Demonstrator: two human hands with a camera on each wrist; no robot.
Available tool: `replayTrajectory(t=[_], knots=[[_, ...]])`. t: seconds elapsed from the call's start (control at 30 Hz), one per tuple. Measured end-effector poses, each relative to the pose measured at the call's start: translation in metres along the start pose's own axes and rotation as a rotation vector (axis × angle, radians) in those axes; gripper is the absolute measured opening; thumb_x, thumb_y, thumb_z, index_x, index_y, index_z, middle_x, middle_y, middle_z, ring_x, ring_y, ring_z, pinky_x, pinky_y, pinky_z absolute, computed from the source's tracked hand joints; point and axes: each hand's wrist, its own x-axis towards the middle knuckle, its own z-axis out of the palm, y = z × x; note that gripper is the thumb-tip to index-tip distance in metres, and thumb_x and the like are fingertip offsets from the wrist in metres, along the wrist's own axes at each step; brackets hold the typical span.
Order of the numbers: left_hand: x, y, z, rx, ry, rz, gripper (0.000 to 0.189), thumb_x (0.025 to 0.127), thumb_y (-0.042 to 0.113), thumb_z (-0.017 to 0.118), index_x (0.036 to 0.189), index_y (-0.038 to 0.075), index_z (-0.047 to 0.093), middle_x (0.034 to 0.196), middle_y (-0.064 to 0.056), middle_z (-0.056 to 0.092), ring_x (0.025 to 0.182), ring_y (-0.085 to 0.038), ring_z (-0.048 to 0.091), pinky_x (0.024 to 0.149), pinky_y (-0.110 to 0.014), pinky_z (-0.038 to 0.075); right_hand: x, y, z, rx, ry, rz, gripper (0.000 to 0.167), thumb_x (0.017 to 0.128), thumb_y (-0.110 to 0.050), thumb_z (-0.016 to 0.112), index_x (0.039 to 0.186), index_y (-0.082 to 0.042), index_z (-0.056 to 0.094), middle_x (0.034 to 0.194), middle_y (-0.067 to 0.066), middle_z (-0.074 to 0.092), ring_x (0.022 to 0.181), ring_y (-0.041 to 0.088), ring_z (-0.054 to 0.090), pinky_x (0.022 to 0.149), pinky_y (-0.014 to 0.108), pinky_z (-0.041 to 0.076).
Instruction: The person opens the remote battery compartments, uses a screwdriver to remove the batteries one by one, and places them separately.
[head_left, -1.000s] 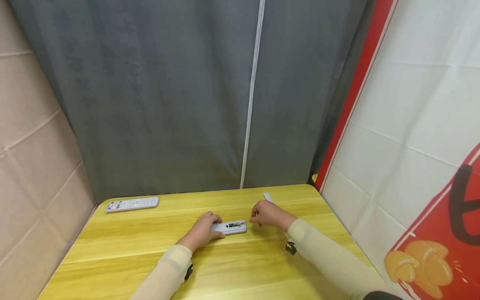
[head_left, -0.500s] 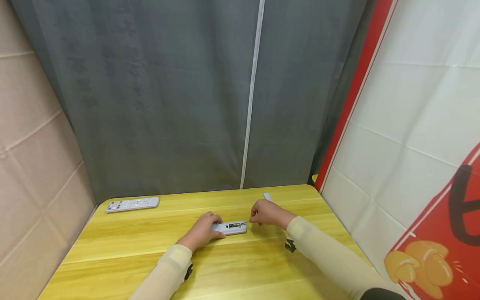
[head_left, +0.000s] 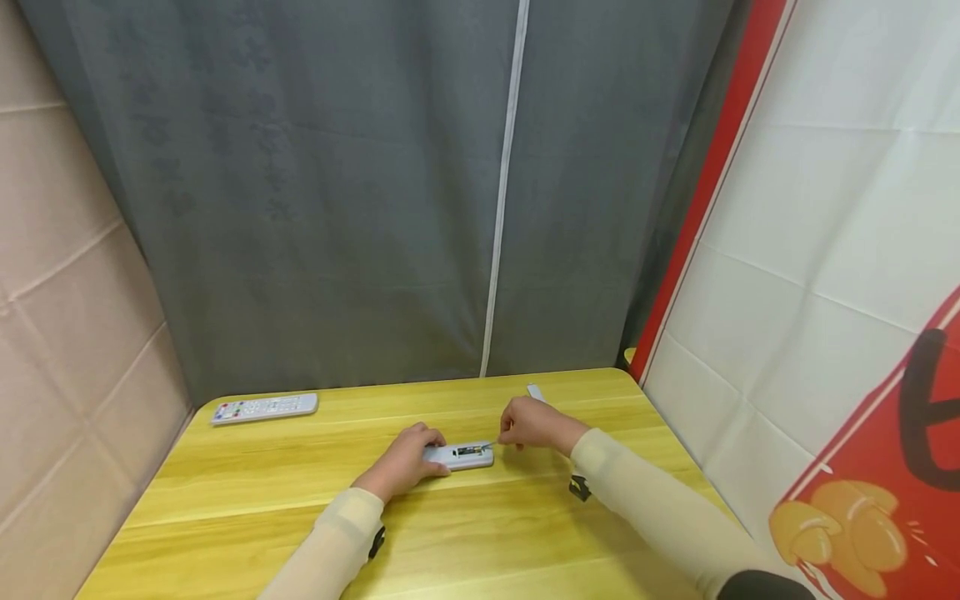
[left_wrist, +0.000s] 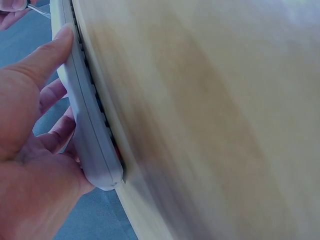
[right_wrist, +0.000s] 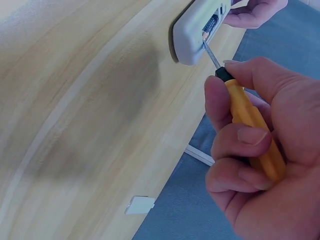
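Observation:
A grey-white remote control lies button side down on the table, its battery compartment uncovered. Batteries show inside the compartment in the right wrist view. My left hand grips the remote's left end, thumb along the near side and fingers along the far side. In my right hand is a screwdriver with a yellow-orange handle and black collar. Its metal tip reaches into the right end of the compartment, beside a battery's end. In the left wrist view the thumb presses the remote's side edge.
The small white battery cover lies on the table beyond my right hand. A second remote control rests buttons up at the back left. The yellow wooden table ends at a grey curtain; a white wall panel borders the right.
My right hand has shifted and tilted very slightly, with the screwdriver tip staying at the compartment's right end. The left hand and the remote control hold their place.

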Motion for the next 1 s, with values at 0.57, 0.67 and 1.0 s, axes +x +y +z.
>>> replayTrajectory(t=[0.57, 0.67, 1.0], knots=[[-0.001, 0.002, -0.003, -0.011, 0.004, 0.002, 0.039, 0.091, 0.028, 0.094, 0.121, 0.010, 0.075, 0.116, -0.005, 0.064, 0.106, -0.023, 0.059, 0.099, -0.051, 0.052, 0.013, -0.023, -0.013, -0.192, -0.038, 0.009, 0.024, 0.097, -0.017, 0.084, 0.074, -0.018, 0.078, 0.062, -0.006, 0.070, 0.056, 0.009, 0.063, 0.063, 0.030, 0.051], [0.000, 0.002, -0.002, -0.011, 0.009, 0.004, 0.039, 0.091, 0.028, 0.095, 0.120, 0.011, 0.075, 0.114, -0.004, 0.063, 0.105, -0.022, 0.059, 0.098, -0.050, 0.052, 0.017, -0.034, -0.016, -0.257, -0.052, -0.001, 0.022, 0.094, -0.012, 0.083, 0.073, -0.016, 0.077, 0.061, -0.006, 0.068, 0.054, 0.010, 0.063, 0.059, 0.030, 0.049], [0.000, 0.002, 0.000, -0.006, 0.012, 0.025, 0.038, 0.090, 0.027, 0.095, 0.119, 0.011, 0.076, 0.111, -0.002, 0.062, 0.102, -0.021, 0.059, 0.096, -0.048, 0.053, 0.037, -0.066, -0.011, -0.596, -0.089, 0.035, 0.027, 0.091, -0.021, 0.088, 0.079, -0.019, 0.064, 0.071, -0.008, 0.060, 0.064, 0.012, 0.053, 0.063, 0.032, 0.050]])
